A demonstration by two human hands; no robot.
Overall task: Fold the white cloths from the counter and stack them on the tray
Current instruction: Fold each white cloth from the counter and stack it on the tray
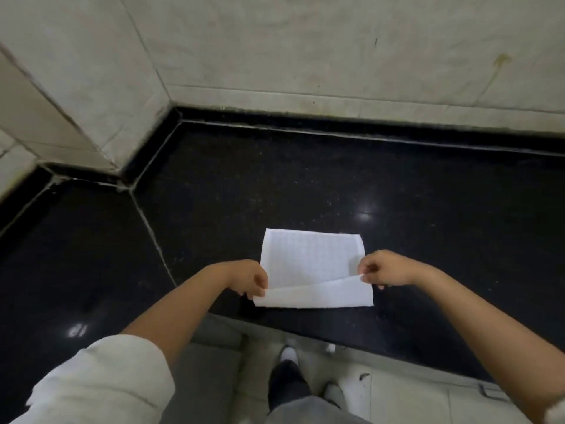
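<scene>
From the head camera, one white cloth lies flat on the black counter, close to its front edge. The left hand pinches the near left corner of the cloth, and the right hand pinches the near right corner; both corners are lifted a little, so the near edge is raised over the rest. No tray is visible in this view.

I think the fold is only starting. The risk is that the two corners travel unevenly, then the edges will not meet and the fold becomes crooked. Also the smooth counter may let the whole cloth slide, because nothing holds its far edge
</scene>
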